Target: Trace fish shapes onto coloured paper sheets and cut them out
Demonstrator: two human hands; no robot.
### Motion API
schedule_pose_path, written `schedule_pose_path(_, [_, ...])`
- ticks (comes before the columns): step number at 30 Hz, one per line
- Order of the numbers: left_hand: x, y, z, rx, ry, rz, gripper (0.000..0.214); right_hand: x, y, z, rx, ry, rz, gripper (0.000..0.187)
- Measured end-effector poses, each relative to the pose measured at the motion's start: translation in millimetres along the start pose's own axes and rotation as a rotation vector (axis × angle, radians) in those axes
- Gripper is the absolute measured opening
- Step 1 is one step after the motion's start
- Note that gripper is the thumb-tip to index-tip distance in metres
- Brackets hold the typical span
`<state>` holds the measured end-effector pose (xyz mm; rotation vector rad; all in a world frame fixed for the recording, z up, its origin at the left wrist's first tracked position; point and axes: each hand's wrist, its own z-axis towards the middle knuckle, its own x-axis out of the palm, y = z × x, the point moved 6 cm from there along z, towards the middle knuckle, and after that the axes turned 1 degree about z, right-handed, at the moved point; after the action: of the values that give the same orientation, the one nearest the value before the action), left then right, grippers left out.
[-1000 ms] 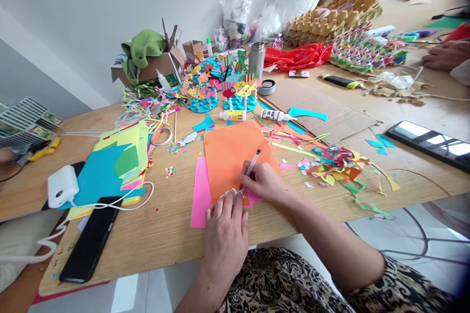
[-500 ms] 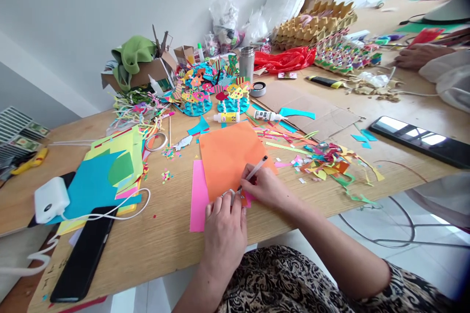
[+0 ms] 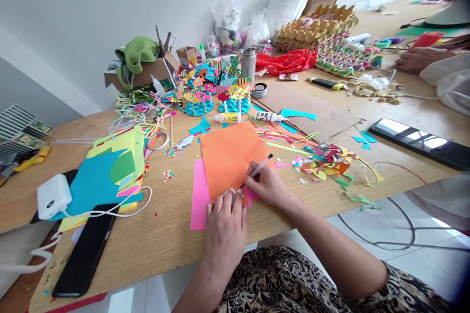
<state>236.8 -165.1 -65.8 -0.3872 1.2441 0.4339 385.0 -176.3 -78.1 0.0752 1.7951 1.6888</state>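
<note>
Working at wooden table [image 3: 165, 249]. On it, near front edge: orange paper [image 3: 231, 156], partly over pink paper [image 3: 200, 195]. Pressing down with left hand [image 3: 225, 227], laid flat, fingers side by side. Pinching in right hand [image 3: 267, 186] a tilted pen [image 3: 262, 165], tip down beside white cutout [image 3: 232, 190]. Seeing cutout only partly, under left fingertips.

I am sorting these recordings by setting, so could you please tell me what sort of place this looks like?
Probably a handicraft workspace, judging by the colourful fish decorations, the paper scraps and the orange sheet beneath the pen.
</note>
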Motion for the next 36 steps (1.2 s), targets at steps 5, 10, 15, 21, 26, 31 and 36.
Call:
schedule_pose_path(5, [1.5,-0.3,0.2,0.003,0.0,0.027,0.027,-0.1,2.0,-0.9,-0.014,-0.003,-0.016,0.007])
schedule_pose_path(10, [2.1,-0.6,0.3,0.006,0.01,0.044,0.028,-0.3,3.4,-1.9,-0.038,-0.015,-0.023,0.008])
schedule_pose_path(15, [1.2,-0.7,0.4,0.003,0.013,0.042,0.028,-0.8,3.6,-2.3,-0.042,-0.031,-0.029,0.007])
schedule_pose_path(21, [1.6,-0.5,0.0,0.001,0.015,0.038,0.028,-2.1,2.9,-2.7,-0.043,-0.051,-0.021,0.01])
schedule_pose_path(26, [4.8,1.1,-0.9,-0.005,0.039,0.02,0.031,-2.6,3.6,-3.5,-0.047,-0.053,-0.016,0.01])
schedule_pose_path(31, [4.9,0.5,-0.4,0.0,0.038,0.028,0.03,-3.6,6.6,-4.4,-0.057,-0.065,-0.035,0.009])
schedule_pose_path(36, [4.5,0.0,0.0,0.003,0.04,0.023,0.03,-4.2,6.6,-5.3,-0.05,-0.061,-0.051,0.009])
